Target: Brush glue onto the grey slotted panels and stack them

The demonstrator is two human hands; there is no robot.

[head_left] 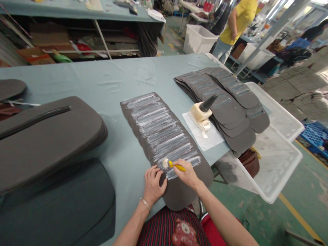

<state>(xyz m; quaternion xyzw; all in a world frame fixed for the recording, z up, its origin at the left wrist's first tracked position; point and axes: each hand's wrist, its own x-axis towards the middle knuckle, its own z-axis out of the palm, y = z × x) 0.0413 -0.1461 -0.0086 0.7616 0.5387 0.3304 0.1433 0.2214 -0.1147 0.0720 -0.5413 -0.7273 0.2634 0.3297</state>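
Observation:
Overlapping dark pieces (179, 191) lie fanned in a row on the blue-grey table, with whitish streaks brushed across them. My right hand (186, 173) is closed round the yellow handle of a brush (177, 166), whose bristles touch the streaked surface near the front end of the row. My left hand (154, 183) rests with fingers apart on the left edge of the same pieces, holding nothing. To the right of the row, a cream bottle (198, 112) with a black nozzle lies on a white sheet (213, 139), beside a white blob.
Stacked dark pieces with slots (51, 133) cover the table's left side. More slotted pieces (228, 109) are piled at the right, next to white plastic bins (284, 167). A person in a yellow shirt (243, 17) stands beyond the table (84, 78).

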